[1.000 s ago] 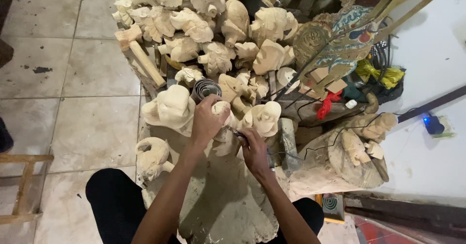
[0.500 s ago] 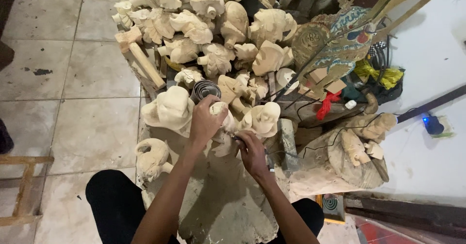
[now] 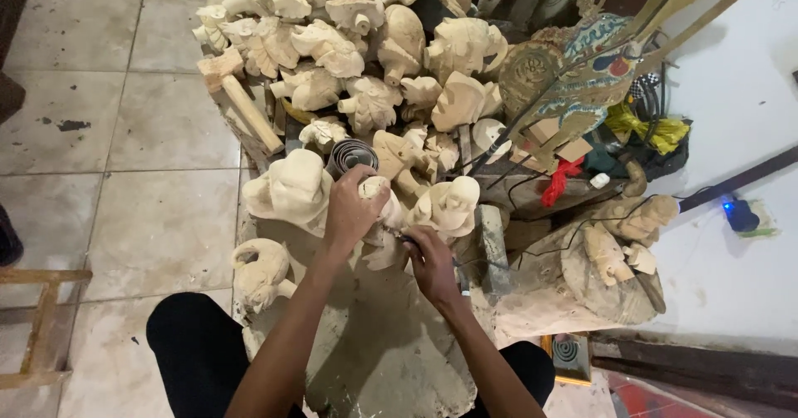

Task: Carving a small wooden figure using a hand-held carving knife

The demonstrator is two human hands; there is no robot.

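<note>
The left hand (image 3: 353,206) is wrapped around a small pale wood carving (image 3: 376,195), as it was a moment ago. The right hand (image 3: 431,260) is closed on a thin carving tool (image 3: 397,237) and has crept closer to the carving. More pale heads (image 3: 332,44) are piled behind, over a dusty wood block (image 3: 391,343).

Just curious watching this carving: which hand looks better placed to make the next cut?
Right, probably. The right hand holds a thin tool at the small pale carving, while the left hand is wrapped around that carving, steadying it.
</note>
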